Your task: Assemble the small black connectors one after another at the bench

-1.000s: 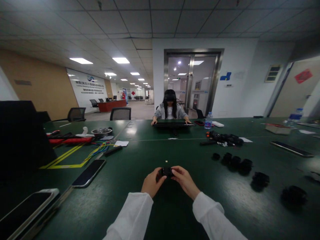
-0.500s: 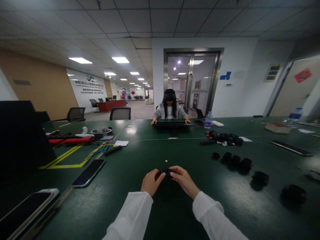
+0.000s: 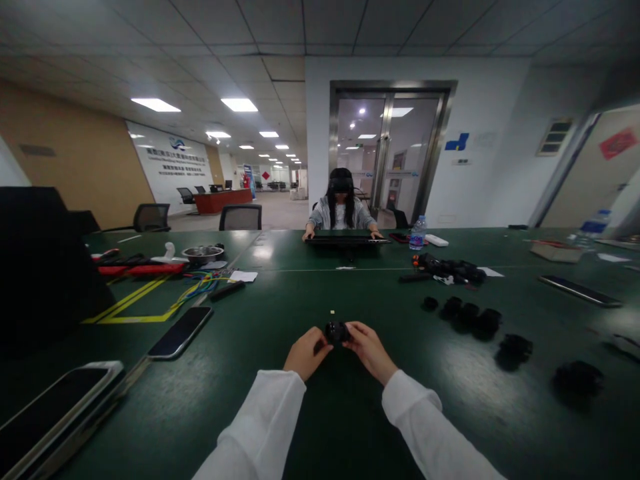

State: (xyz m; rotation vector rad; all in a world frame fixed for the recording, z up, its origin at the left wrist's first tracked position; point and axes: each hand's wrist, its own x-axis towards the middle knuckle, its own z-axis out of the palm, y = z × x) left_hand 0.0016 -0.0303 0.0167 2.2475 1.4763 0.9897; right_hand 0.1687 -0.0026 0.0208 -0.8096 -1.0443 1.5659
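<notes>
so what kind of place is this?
Likely an open office used as a workbench: a long green table, office chairs, glass double doors. Both hands hold a small black part.

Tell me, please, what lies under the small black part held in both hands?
Under the small black part is bare green table. Left hand and right hand cover its sides; its underside is hidden.

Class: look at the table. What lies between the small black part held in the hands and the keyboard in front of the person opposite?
In the head view, only a tiny pale speck lies between the small black part and the keyboard; otherwise bare green table.
</notes>
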